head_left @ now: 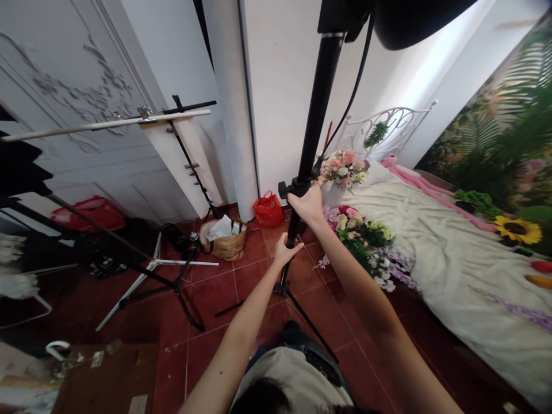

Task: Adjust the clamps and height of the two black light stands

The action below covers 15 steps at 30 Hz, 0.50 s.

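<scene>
Fingers clasped: left hand (286, 252), right hand (307, 204), both round one black stand (318, 109) | floor (254, 276): two red bags (268, 211), one basket (230, 246) | bed (448, 259): one sunflower (517, 229)

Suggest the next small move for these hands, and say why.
I'd probably have the right hand check the side knob for tightness: it grips the collar right beside it, the left hand steadies the black pole below, and a bulky black fixture sits up top.
</scene>
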Tool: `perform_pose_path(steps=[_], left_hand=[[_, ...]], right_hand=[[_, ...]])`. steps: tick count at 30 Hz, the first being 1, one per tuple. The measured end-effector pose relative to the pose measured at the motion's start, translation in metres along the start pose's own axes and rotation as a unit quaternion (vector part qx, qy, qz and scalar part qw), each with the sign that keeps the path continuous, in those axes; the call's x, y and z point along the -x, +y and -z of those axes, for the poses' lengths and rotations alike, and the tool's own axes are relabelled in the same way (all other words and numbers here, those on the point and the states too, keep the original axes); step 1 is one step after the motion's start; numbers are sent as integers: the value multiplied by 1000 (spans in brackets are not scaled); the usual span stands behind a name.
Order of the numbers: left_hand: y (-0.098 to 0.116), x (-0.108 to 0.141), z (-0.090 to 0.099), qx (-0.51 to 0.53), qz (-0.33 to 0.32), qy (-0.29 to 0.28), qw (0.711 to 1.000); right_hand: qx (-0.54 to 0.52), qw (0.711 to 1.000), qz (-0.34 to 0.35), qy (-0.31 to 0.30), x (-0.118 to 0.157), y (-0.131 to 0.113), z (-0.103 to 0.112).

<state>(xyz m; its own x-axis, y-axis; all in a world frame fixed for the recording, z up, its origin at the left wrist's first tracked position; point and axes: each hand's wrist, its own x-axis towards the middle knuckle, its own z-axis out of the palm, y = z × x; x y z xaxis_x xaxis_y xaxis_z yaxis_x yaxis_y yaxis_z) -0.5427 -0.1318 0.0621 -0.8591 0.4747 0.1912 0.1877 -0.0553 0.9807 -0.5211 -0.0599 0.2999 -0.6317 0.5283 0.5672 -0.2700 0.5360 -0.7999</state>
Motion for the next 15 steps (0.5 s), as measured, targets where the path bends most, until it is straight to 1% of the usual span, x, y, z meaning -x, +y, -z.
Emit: perform_pose_path(steps=[2, 3, 5, 7, 10, 11, 13, 15], left_hand=[[-15, 6, 6, -14, 30, -27, 999], [-23, 8, 8, -18, 44, -35, 998], [-36, 10, 9, -16, 65, -46, 997], [-45, 8, 9, 0, 77, -55, 995], [-51, 4, 7, 20, 90, -71, 993], [-52, 3, 7, 21, 93, -72, 993], [-54, 3, 5, 19, 100, -62, 993], [-56, 4, 2, 26, 107, -48, 993]], right_hand=[[8, 998, -13, 56, 7, 3, -7], [9, 997, -19, 73, 11, 6, -11], [11, 996, -30, 80, 21, 15, -14], [9, 998, -37, 41, 29, 28, -14], [1, 998, -28, -59, 39, 50, -9], [-1, 997, -26, -79, 43, 56, -9], [0, 996, -40, -80, 53, 69, -10], [3, 996, -72, -45, 67, 79, -16]])
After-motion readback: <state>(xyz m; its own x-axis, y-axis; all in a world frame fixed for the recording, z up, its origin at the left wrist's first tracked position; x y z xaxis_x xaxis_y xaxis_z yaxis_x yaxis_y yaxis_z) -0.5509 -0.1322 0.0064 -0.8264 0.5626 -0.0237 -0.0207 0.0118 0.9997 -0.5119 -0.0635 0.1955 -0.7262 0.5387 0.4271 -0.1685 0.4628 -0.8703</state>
